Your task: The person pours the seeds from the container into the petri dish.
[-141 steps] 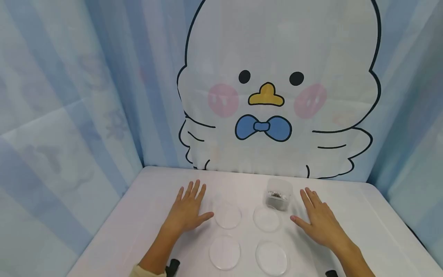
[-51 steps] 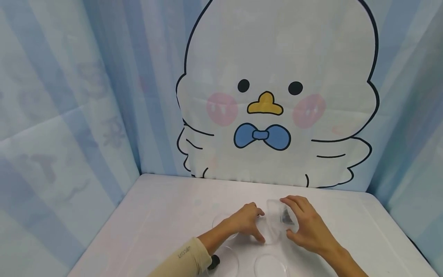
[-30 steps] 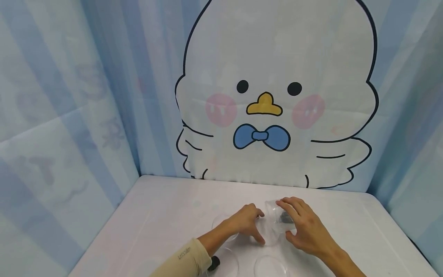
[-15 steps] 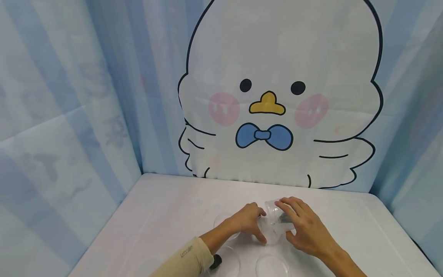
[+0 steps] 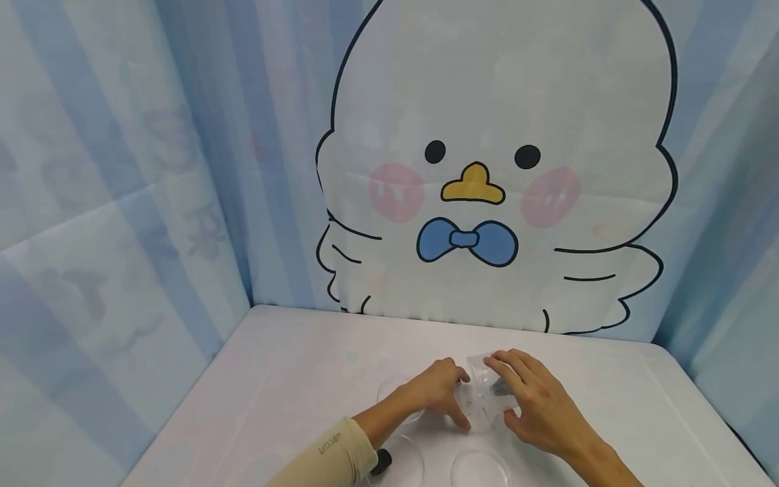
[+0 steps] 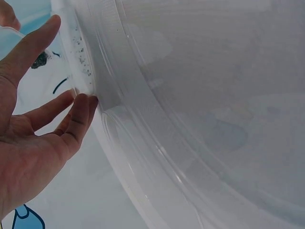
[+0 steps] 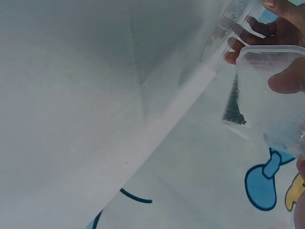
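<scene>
My right hand [image 5: 538,399] grips a clear plastic box [image 5: 483,368] and tips it leftward over a round clear dish [image 5: 481,425] at the back right of the group. Small dark pieces [image 7: 234,107], too small to identify, are heaped in a corner of the box in the right wrist view. On the left, my left hand [image 5: 435,389] holds the dish's edge between thumb and fingers. Scattered dark specks [image 6: 83,59] show inside the dish in the left wrist view. My right palm and the box's far side are partly hidden.
Three more round clear dishes stand on the white table [image 5: 292,379]: one back left [image 5: 389,387] partly behind my left forearm, one front left [image 5: 410,467], one front right [image 5: 481,470]. A printed curtain [image 5: 487,291] hangs behind the table.
Both hands lay spread apart on the table; then the left took hold of the back-right dish and the right lifted and tipped the box. Dark specks now show in the dish.
</scene>
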A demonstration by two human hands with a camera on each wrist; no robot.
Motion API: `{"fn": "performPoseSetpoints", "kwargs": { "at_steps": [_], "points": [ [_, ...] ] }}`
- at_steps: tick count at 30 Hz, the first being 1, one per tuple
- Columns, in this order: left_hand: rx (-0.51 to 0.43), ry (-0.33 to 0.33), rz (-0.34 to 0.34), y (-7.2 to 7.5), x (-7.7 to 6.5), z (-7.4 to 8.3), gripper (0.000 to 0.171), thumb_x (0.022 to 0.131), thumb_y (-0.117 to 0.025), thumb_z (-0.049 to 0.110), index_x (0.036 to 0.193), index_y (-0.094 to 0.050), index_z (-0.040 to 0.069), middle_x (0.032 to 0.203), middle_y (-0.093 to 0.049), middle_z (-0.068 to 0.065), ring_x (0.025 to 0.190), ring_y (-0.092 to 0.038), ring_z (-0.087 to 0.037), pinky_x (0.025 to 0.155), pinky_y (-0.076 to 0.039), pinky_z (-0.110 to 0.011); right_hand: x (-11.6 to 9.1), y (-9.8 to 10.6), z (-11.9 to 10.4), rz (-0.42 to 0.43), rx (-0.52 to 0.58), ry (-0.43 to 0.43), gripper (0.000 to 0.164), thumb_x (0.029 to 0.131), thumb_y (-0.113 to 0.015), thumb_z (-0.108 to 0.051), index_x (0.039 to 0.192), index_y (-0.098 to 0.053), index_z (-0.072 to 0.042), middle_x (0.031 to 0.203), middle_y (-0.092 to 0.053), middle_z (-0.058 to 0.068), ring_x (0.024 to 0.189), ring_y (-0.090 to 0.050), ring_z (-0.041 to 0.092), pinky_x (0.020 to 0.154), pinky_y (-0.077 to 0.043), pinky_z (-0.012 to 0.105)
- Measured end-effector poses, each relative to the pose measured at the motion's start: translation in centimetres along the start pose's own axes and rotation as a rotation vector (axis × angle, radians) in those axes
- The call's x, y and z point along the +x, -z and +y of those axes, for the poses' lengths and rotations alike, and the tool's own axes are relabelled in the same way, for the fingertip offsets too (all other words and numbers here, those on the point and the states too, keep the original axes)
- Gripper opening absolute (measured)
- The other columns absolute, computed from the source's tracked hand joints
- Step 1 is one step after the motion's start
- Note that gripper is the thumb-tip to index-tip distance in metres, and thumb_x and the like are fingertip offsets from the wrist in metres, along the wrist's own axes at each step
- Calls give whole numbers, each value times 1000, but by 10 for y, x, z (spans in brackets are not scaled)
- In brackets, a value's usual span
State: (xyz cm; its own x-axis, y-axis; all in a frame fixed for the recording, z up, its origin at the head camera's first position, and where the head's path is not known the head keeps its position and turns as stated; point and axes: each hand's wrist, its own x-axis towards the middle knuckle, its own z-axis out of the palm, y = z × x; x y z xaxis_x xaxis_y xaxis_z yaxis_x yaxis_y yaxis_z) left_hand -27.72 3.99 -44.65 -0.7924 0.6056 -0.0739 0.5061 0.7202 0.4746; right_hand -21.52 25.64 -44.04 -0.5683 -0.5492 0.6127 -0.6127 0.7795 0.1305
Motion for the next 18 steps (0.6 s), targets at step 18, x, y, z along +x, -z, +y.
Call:
{"fn": "performPoseSetpoints", "kwargs": {
  "at_steps": [18],
  "points": [
    [10, -10, 0, -1, 1, -1, 74, 64, -102, 32, 128, -72, 8, 104, -64, 0, 93, -55, -7, 85, -49, -19, 2, 1, -3, -23, -37, 0, 91, 49, -94, -12, 135, -65, -11, 132, -67, 7, 124, -60, 30, 119, -28, 26]
  ]
}}
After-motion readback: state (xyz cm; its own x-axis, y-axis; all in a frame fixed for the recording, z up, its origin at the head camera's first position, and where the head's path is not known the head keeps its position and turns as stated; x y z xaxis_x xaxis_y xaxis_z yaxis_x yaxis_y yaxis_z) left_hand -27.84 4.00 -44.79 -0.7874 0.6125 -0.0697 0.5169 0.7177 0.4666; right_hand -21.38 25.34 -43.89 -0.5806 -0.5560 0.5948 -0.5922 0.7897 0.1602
